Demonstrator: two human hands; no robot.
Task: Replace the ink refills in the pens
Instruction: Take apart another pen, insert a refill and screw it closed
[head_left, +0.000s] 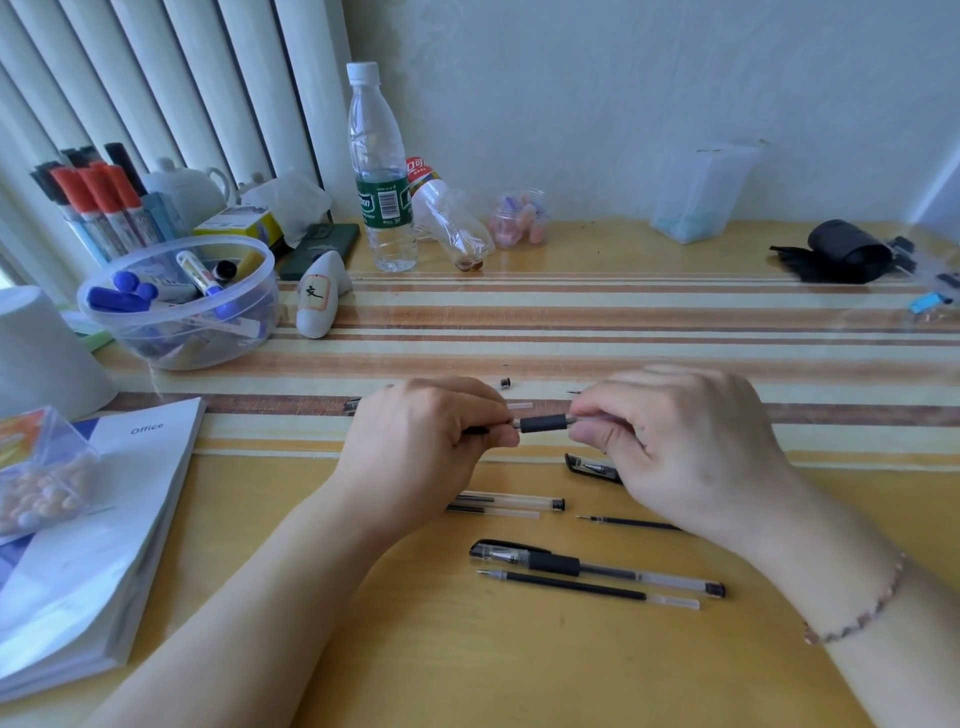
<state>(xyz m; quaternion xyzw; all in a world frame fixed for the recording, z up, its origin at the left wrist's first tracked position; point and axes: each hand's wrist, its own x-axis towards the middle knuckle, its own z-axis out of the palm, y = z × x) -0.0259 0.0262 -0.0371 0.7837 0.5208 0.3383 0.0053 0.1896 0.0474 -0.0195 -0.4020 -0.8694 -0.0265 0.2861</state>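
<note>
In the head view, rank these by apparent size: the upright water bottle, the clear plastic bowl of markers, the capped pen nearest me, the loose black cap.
1. clear plastic bowl
2. upright water bottle, though farther from the camera
3. capped pen
4. loose black cap, partly hidden by the right hand

Loose pens (597, 566) beneath hands (431, 441)

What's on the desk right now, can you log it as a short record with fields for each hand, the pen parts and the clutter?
left hand: left hand grips the held pen at its barrel end
right hand: right hand pinches the pen's tip end
assembled pen: capped pen lies nearest the person
loose refill: refill beside it
cap: pen cap by the right hand
clutter: water bottle, marker tub, book
</note>
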